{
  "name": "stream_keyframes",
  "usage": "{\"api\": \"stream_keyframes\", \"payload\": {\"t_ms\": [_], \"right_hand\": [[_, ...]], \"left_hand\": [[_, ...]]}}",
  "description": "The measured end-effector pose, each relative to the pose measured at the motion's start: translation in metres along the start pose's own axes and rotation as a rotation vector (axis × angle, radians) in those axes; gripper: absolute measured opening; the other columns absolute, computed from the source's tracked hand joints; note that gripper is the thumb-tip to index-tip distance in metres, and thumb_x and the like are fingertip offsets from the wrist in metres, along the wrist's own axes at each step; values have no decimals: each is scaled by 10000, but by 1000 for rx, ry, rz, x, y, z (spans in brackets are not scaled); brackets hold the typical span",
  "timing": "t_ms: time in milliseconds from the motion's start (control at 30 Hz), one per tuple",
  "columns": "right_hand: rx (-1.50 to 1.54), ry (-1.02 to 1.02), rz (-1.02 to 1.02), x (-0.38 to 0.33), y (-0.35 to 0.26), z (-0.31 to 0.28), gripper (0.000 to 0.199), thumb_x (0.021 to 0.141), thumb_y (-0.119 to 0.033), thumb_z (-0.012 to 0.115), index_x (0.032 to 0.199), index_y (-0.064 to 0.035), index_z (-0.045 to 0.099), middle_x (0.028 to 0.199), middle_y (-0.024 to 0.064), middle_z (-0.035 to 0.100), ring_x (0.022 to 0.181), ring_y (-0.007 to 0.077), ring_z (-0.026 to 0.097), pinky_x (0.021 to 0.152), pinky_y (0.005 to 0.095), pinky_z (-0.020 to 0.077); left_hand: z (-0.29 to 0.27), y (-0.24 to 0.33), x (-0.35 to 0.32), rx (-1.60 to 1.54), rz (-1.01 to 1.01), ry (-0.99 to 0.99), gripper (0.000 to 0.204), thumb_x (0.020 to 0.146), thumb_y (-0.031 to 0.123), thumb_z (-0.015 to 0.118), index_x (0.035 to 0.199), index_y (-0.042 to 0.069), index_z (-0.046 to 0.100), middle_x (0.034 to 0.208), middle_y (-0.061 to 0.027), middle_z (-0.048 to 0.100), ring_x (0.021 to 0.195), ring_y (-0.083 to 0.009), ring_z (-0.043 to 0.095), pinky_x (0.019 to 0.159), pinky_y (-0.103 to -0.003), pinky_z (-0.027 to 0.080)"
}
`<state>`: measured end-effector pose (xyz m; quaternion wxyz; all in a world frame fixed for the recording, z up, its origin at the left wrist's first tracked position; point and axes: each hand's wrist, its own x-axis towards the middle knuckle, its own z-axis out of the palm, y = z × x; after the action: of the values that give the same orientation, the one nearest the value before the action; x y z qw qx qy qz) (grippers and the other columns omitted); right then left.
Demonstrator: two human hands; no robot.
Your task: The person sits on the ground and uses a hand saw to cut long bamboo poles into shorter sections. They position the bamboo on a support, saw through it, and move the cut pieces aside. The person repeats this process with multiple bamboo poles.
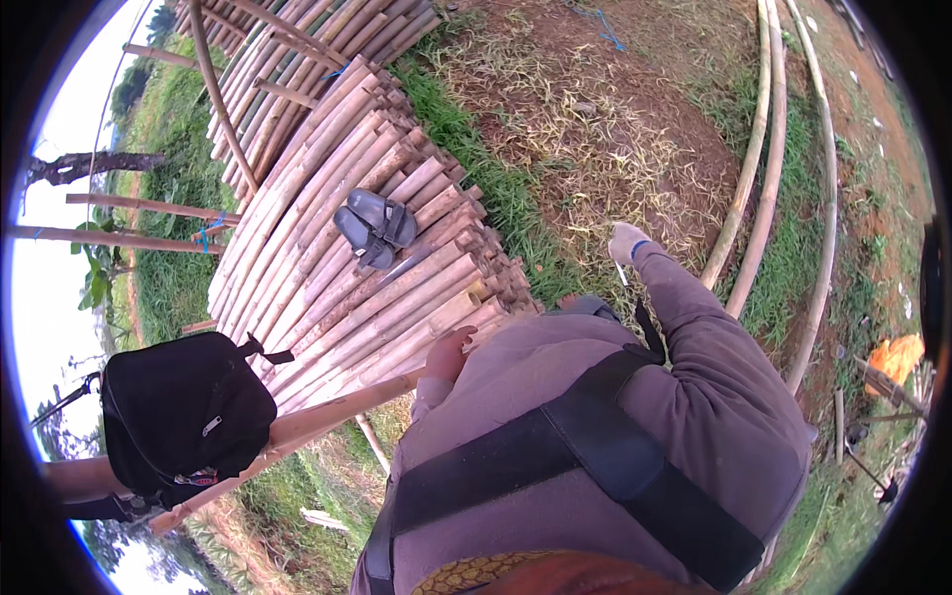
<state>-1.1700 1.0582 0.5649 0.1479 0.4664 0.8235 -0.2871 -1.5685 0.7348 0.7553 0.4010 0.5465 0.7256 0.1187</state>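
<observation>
My left hand (451, 355), bare, rests at the near edge of a stack of cut bamboo poles (337, 268), its fingers laid against the poles, with nothing seen in it. Out to the right, over dry grass, my right hand (627, 244) wears a pale glove with a blue cuff. Its fingers look curled in. A thin whitish piece (623, 274) shows just below this hand; I cannot make out what it is. On the stack lies a pair of dark sandals (375, 228), beyond my left hand.
A black bag (188, 416) hangs on a thick bamboo rail (327, 412) at the left. More poles (297, 59) are piled at the far left. Long bamboo poles (749, 188) lie along the right. An orange thing (897, 362) is at the far right.
</observation>
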Motion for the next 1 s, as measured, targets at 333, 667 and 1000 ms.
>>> {"api": "stream_keyframes", "payload": {"t_ms": [333, 667, 1000], "right_hand": [[341, -104, 621, -365, -32, 177, 350, 937, -187, 592, 1093, 61, 784, 1053, 288, 770, 1033, 405, 769, 913, 491, 608], [1329, -43, 1412, -640, -224, 392, 361, 959, -210, 557, 1000, 82, 765, 833, 256, 773, 756, 385, 787, 705, 498, 618], [1654, 649, 1581, -724, -219, 512, 297, 943, -161, 574, 943, 80, 746, 799, 272, 755, 719, 375, 775, 683, 476, 609]], "left_hand": [[40, -80, 36, 344, 189, -553, 392, 935, 250, 747, 1309, 132, 730, 1073, -156, 804, 935, -328, 775, 886, -425, 611], [128, -46, 109, 619, 350, -713, 466, 864, 326, 856, 1261, 100, 766, 1044, -107, 807, 996, -259, 766, 907, -379, 596], [350, 203, 84, 887, 713, -729, 470, 883, 340, 811, 1289, 107, 768, 1078, -168, 820, 937, -265, 791, 857, -399, 617]]}}
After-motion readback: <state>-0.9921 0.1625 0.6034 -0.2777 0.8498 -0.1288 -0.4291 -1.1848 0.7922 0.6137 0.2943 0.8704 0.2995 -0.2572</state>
